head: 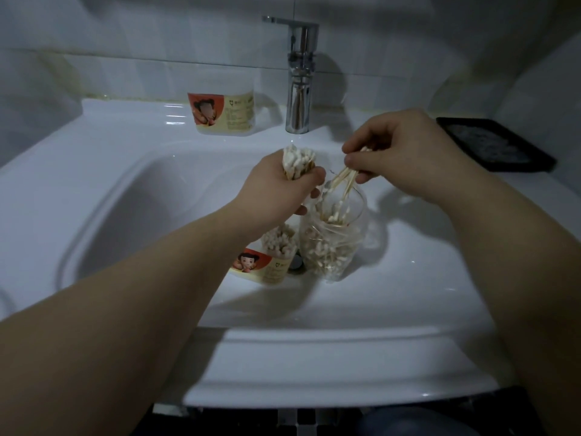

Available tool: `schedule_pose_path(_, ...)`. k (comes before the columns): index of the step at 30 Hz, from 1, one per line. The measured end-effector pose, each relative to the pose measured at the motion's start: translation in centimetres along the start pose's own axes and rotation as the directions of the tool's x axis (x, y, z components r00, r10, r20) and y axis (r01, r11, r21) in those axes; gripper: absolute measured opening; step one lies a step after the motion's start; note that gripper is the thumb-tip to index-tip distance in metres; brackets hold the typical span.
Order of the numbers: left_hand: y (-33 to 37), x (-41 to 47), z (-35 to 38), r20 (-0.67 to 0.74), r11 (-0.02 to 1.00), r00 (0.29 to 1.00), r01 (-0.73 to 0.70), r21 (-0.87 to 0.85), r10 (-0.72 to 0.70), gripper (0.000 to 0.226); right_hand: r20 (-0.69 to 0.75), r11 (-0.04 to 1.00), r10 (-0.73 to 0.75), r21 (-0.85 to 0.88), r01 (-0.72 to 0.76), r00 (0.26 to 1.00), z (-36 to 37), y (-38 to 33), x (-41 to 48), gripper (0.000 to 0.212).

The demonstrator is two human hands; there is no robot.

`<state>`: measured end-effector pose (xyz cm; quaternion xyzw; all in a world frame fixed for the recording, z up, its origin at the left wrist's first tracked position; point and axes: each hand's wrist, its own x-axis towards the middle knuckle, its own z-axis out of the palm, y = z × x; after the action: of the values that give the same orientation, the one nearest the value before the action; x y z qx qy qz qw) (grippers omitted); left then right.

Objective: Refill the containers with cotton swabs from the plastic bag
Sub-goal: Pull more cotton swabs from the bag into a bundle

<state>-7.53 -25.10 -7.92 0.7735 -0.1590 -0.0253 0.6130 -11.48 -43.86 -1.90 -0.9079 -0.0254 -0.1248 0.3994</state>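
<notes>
A clear plastic bag (330, 247) of cotton swabs stands in the white sink basin (141, 215). My left hand (276, 190) grips a bunch of swabs (297, 160), tips up, just left of the bag's mouth. My right hand (405, 155) pinches a few swabs (342, 180) whose lower ends reach into the bag. Beside the bag, partly behind my left forearm, a labelled clear container (273, 262) is packed with swabs. A second labelled container (224, 113) stands on the sink's back ledge; I cannot tell what is in it.
A chrome tap (298, 77) rises behind my hands at the back of the sink. A dark tray (493, 146) lies on the counter to the right. The drain (295, 262) shows between the near container and the bag. White tiles form the wall behind.
</notes>
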Motion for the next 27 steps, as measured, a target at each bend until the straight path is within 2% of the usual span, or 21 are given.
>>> schedule_pose_path(6,0.23,-0.4,0.05,0.071,0.997,0.995,-0.076,-0.012,0.077,0.017,0.042,0.996,-0.083,0.037,0.082,0.996,0.63,-0.54,-0.35,0.013)
schedule_pose_path(9,0.39,-0.57,0.05,0.081,0.994,0.991,-0.105,0.004,0.104,0.02,0.07,0.993,-0.119,0.013,0.119,0.99,1.0,-0.42,-0.2,0.023)
schedule_pose_path(14,0.35,-0.58,0.13,0.088,0.991,0.989,-0.125,0.048,0.12,0.014,0.107,0.993,-0.112,-0.023,0.115,0.988,0.73,-0.35,-0.23,0.039)
schedule_pose_path(17,0.25,-0.33,-0.01,0.079,0.996,0.993,-0.084,0.002,0.083,0.013,0.103,0.997,-0.065,-0.029,0.068,0.993,0.43,-0.01,-0.04,0.041)
schedule_pose_path(22,0.27,0.11,-0.11,0.023,0.993,0.997,-0.07,-0.095,0.072,0.036,0.073,0.997,-0.054,0.055,0.05,0.996,0.31,0.0,0.02,0.033)
schedule_pose_path(27,0.53,0.01,-0.28,-0.034,0.988,0.997,-0.076,-0.138,0.072,0.007,0.015,0.978,-0.092,0.191,0.088,0.996,0.47,-0.31,0.04,0.031)
